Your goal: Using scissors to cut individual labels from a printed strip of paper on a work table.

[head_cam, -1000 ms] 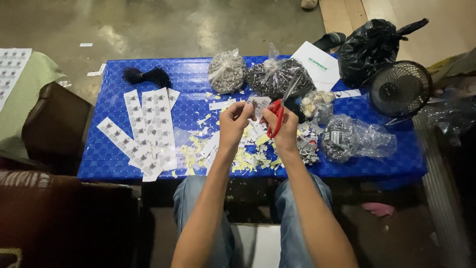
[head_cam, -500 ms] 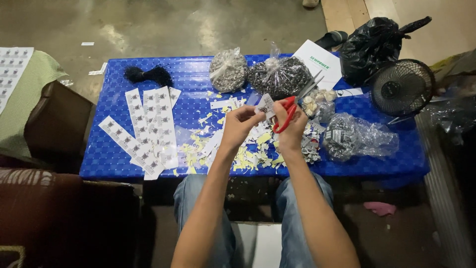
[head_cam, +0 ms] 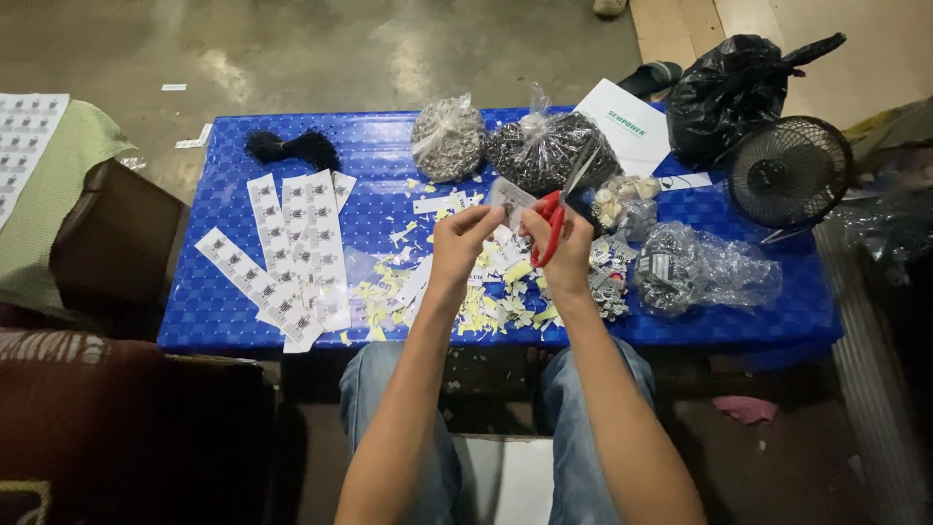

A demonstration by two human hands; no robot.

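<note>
Black fan (head_cam: 789,172), black bag (head_cam: 731,89)

Both arms bare from elbow to wrist, no sleeves in view. Left hand (head_cam: 465,243) & right hand (head_cam: 564,251): no gloves, no rings, no watch or wristband visible. Fingers (head_cam: 486,216) bare too. Legs in blue denim jeans (head_cam: 374,389), mid-wash, faded w/ lighter patches at the knees. Feet & upper body out of frame.

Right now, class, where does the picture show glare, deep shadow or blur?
Head view: glare patches on the wet-looking concrete floor beyond the blue table; deep shadow at the lower left and under the table; the hands and the red scissors look sharp; the edges bend slightly.
</note>
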